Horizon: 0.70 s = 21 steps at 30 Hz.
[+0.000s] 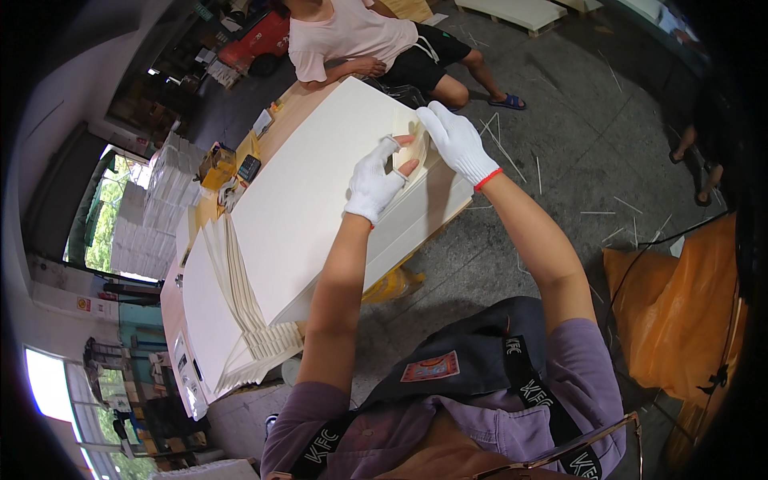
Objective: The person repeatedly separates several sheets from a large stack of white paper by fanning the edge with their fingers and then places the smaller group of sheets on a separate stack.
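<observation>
A large stack of white paper sheets [320, 168] lies on the table in front of me. Both my hands wear white knitted gloves and meet at its right-hand corner, where the sheet edges look bent up. On my left hand [374, 182] the bare tips of the thumb and a finger poke out of the glove. They are spread apart and touch the sheet edges. My right hand [454, 142] closes around the raised corner of the sheets, its fingers together; how many sheets it grips is hidden.
Fanned sheets [248, 320] lie to the left. A calculator [249, 168] and a yellow tape roll [216, 166] rest along the table's far left side. A person in a pink shirt [344, 36] leans on the far end. Paper strips litter the floor [552, 120]; an orange sheet [672, 304] hangs at right.
</observation>
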Tool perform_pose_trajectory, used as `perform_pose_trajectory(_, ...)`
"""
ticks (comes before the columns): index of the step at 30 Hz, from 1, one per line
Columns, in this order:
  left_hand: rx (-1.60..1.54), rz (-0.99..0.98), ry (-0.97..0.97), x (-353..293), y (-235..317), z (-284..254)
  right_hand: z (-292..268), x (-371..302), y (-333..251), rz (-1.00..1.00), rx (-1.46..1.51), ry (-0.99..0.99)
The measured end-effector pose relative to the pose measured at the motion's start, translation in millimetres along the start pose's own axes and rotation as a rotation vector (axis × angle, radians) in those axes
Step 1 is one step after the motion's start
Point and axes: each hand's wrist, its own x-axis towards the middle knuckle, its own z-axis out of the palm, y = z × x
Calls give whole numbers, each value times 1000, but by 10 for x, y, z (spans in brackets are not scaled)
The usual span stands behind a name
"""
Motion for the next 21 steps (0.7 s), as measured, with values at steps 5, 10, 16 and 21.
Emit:
perform_pose_trajectory(5, 55, -14, 37, 0, 25, -25, 4, 0, 3, -3, 8, 15)
perform_pose_trajectory(10, 43, 85, 138, -7, 72, 2, 15, 1, -4, 3, -7, 26)
perform_pose_trajectory(16, 157, 36, 12, 9, 103, -7, 44, -14, 90, -150, -97, 69)
perform_pose_trajectory(21, 52, -28, 15, 26, 2, 15, 20, -1, 6, 31, -38, 14)
